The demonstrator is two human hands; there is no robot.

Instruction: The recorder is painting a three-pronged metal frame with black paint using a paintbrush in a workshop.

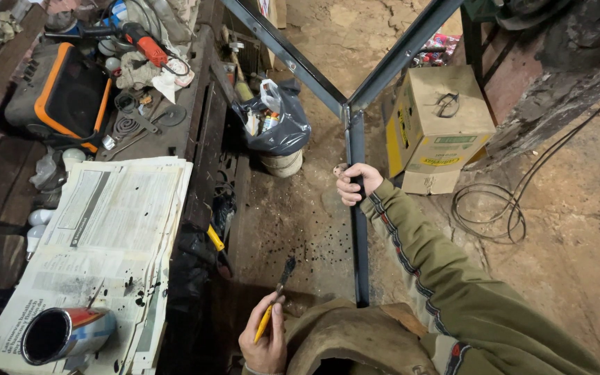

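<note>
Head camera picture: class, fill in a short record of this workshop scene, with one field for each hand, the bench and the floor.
Left hand: holds a yellow-handled paintbrush, its dark bristles pointing up.
Right hand: fingers wrapped around the dark painted metal frame bar.
Bench: spread newspaper sheets with dark paint spots; an open metal tin lying on its side on them.
Floor: black plastic bag over a white bucket; tan cardboard box; coiled black cable.

Bare dirt floor [300, 222] lies open between the workbench [196, 132] and the upright frame bar [360, 229]. Ahead, 1 black rubbish bag [276, 125] blocks it; right of the bar, 1 cardboard box [435, 125] and coiled cable [487, 212] crowd the ground.
</note>
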